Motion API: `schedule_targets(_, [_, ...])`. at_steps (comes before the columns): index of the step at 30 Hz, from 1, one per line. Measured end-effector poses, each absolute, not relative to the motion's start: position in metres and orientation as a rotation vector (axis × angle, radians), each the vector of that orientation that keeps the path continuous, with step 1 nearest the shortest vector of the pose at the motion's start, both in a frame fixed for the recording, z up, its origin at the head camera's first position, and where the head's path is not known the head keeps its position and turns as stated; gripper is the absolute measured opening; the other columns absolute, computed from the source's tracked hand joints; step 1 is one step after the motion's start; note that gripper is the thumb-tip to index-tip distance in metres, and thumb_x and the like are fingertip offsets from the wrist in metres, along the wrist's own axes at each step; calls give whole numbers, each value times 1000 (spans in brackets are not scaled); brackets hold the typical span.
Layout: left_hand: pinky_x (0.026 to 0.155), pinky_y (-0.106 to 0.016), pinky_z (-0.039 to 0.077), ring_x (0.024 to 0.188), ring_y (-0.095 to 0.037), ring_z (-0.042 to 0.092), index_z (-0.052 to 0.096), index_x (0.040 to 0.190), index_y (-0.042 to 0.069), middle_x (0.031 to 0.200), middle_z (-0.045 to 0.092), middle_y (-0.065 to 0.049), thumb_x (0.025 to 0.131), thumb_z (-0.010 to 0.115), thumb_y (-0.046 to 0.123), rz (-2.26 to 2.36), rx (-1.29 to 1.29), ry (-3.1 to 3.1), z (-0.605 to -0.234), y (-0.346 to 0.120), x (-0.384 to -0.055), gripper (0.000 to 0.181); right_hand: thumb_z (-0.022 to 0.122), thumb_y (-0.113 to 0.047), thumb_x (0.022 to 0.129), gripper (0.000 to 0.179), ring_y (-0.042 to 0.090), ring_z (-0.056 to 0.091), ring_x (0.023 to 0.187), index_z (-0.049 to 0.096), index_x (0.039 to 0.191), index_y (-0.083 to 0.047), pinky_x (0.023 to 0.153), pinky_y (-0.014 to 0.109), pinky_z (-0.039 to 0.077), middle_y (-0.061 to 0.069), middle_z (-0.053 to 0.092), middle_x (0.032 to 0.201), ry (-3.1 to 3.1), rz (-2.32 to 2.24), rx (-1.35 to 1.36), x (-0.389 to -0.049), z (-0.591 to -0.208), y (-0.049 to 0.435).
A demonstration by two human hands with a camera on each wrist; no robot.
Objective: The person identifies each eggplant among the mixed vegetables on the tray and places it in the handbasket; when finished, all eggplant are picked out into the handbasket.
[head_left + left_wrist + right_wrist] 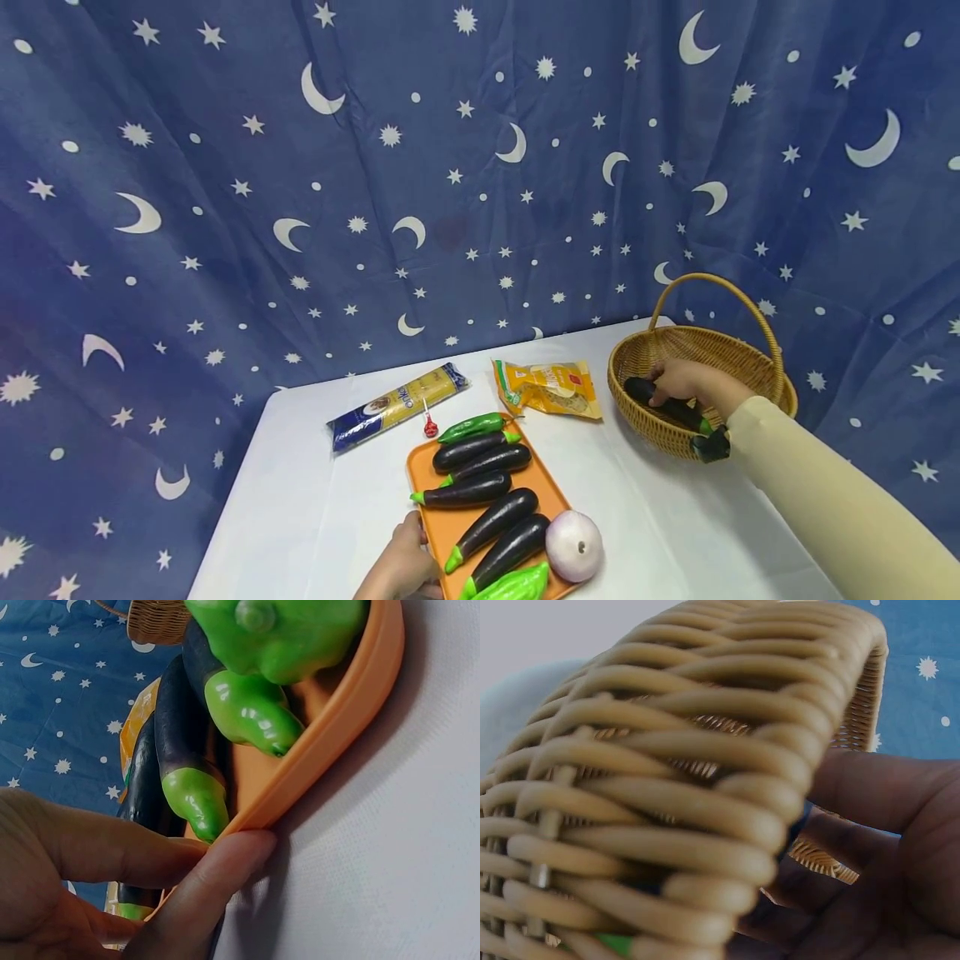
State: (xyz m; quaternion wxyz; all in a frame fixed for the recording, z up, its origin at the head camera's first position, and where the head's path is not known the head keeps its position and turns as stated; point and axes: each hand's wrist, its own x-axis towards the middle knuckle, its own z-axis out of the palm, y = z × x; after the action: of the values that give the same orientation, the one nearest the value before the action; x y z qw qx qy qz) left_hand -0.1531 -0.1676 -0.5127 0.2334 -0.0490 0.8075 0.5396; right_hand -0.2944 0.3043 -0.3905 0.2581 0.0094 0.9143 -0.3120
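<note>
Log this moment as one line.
left hand pinches orange tray by rim | right hand grips eggplant inside wicker basket | five more eggplants on tray

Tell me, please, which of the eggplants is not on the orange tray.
It is the eggplant gripped by the right hand inside the wicker basket; the other five eggplants all lie on the orange tray.

Blue-and-yellow packet [399, 407]; near it, red lollipop [431, 428], probably; orange-yellow bag [553, 388]; starry curtain [442, 200] behind.
</note>
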Motion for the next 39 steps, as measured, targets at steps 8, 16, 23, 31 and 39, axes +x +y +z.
schedule_targets(8, [55, -34, 65, 77, -26, 62, 30, 133, -23, 103, 47, -26, 65, 68, -14, 1416, -108, 2291, -517, -171, -153, 78, 67, -11, 90, 66, 53, 52, 120, 38, 146, 10, 75, 60, 62, 37, 42, 139, 2518, -744, 37, -293, -396, 304])
schedule_targets(16, [55, -35, 65, 78, -28, 61, 31, 135, -21, 104, 45, -25, 65, 68, -14, 1463, -94, 2271, -517, -170, -152, 79, 67, -9, 89, 66, 55, 50, 121, 38, 145, 12, 71, 59, 63, 38, 41, 138, 2518, -723, 47, -297, -398, 304])
schedule_targets(23, [57, -35, 63, 84, -30, 57, 35, 133, -19, 103, 46, -22, 67, 72, -11, 1421, -126, 2291, -517, -170, -154, 77, 67, -8, 88, 69, 53, 54, 115, 35, 145, 13, 70, 58, 63, 37, 47, 133, 2504, -747, 59, -294, -396, 302])
schedule_targets(31, [53, -36, 64, 76, -29, 61, 33, 135, -19, 103, 45, -24, 63, 68, -15, 1466, -123, 2284, -516, -170, -149, 80, 69, -10, 87, 70, 43, 59, 105, 35, 145, 13, 73, 56, 63, 25, 58, 117, 2517, -780, 48, -290, -396, 304])
schedule_targets(39, [50, -34, 65, 61, -27, 68, 35, 135, -16, 103, 45, -25, 61, 63, -17, 1490, -152, 2258, -512, -168, -149, 79, 66, -12, 88, 70, 47, 55, 112, 34, 146, 13, 75, 53, 61, 30, 53, 125, 2546, -897, 5, -293, -384, 310])
